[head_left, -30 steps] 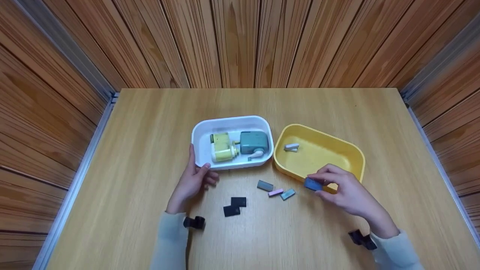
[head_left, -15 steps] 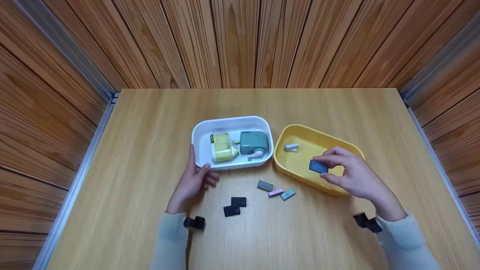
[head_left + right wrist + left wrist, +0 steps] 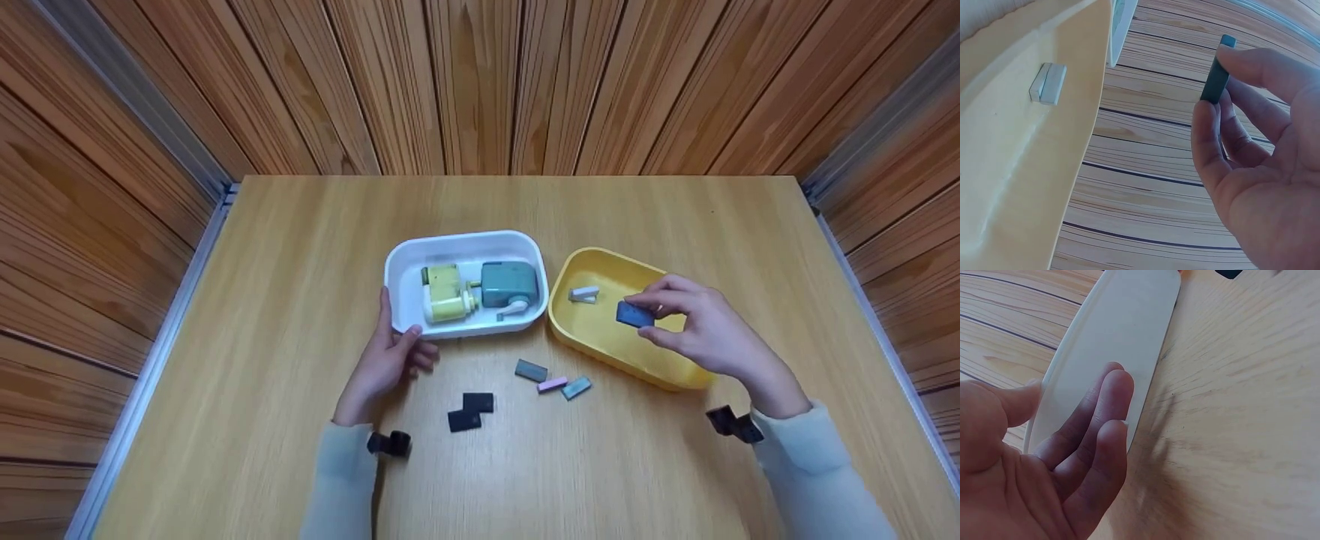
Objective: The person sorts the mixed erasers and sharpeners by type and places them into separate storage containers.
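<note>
Fingers (image 3: 1207,146) of the right hand (image 3: 697,322) pinched a blue block (image 3: 634,314) above the yellow tub (image 3: 600,332), where two white blocks (image 3: 584,295) lay; left of that tub, the left hand (image 3: 381,365), fingers relaxed, touched a white tub (image 3: 405,274).

A booth-like workstation with the look of a lab's recording bay, closed in by wood-grain panels (image 3: 480,82) across the top of the frame and down both sides. Grey metal framing (image 3: 136,91) runs diagonally through the upper left and upper right, while slimmer metal rails (image 3: 150,367) flank the pale wood-grain tabletop (image 3: 315,255) at left and right. A black wrist camera (image 3: 399,445) at lower centre-left and a second black camera (image 3: 726,421) at lower right add to the instrumented setting. The surrounding building cannot be identified.
</note>
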Demonstrator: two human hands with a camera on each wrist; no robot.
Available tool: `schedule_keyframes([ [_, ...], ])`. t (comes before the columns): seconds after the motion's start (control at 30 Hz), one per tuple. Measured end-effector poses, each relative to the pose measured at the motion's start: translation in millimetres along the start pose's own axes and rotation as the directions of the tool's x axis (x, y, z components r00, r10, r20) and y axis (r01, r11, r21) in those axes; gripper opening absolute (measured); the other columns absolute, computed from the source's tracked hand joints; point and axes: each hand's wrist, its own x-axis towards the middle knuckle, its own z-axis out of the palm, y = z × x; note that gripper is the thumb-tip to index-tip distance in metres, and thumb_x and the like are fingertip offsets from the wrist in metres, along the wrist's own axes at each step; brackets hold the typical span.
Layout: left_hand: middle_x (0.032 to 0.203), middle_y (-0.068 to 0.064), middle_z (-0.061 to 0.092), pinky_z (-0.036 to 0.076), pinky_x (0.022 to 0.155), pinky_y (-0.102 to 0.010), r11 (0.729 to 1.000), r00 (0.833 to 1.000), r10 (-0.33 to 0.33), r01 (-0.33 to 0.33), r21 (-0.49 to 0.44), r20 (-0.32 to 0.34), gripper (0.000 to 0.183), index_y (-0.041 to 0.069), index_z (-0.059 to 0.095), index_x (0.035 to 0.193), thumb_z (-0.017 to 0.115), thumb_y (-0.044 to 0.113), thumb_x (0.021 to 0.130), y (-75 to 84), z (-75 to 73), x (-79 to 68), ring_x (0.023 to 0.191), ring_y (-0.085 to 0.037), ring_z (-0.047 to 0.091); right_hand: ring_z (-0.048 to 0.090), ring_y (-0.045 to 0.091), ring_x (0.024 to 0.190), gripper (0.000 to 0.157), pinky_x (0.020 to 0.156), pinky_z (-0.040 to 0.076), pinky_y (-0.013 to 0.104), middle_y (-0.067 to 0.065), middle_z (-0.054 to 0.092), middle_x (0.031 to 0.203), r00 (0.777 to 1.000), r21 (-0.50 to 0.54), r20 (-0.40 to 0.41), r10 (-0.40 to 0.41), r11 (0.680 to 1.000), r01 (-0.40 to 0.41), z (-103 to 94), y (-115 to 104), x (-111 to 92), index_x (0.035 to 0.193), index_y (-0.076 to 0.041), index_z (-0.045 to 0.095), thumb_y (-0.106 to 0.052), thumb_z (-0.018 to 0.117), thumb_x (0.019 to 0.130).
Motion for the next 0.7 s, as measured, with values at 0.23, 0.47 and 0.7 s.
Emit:
schedule_keyframes([
  [0.23,0.096,-0.018,0.071,0.055,0.068,-0.04,1.0,1.0,-0.005,0.005,0.007,0.004,0.079,0.051,-0.011,0.154,0.047,0.025,0.107,1.6,-0.3,-1.0,0.084,-0.037,0.07,0.062,0.017,0.095,0.035,0.079,0.049,0.021,0.0,0.062,0.108,0.999,-0.012,0.029,0.025,1.0,-0.024,-1.5,5,10,0.12,-0.011,0.073,-0.008,0.079,0.085],
  [0.47,0.096,-0.02,0.07,0.055,0.067,-0.037,0.999,0.999,0.032,-0.032,-0.001,0.017,0.081,0.05,-0.01,0.155,0.049,0.022,0.106,0.5,0.6,0.1,0.084,-0.038,0.069,0.062,0.018,0.096,0.035,0.078,0.05,0.022,0.001,0.061,0.108,0.998,0.006,0.044,0.048,0.999,-0.049,-2.8,11,20,0.12,-0.011,0.073,-0.009,0.079,0.086],
  [0.7,0.097,-0.019,0.07,0.055,0.068,-0.038,1.0,1.0,0.012,-0.012,0.012,0.0,0.079,0.051,-0.01,0.154,0.047,0.023,0.107,-0.2,-0.1,-0.2,0.084,-0.037,0.069,0.064,0.023,0.102,0.035,0.085,0.05,0.024,0.001,0.061,0.11,0.991,0.034,0.065,0.116,0.992,-0.119,-0.8,18,30,0.121,-0.012,0.071,-0.012,0.078,0.087],
])
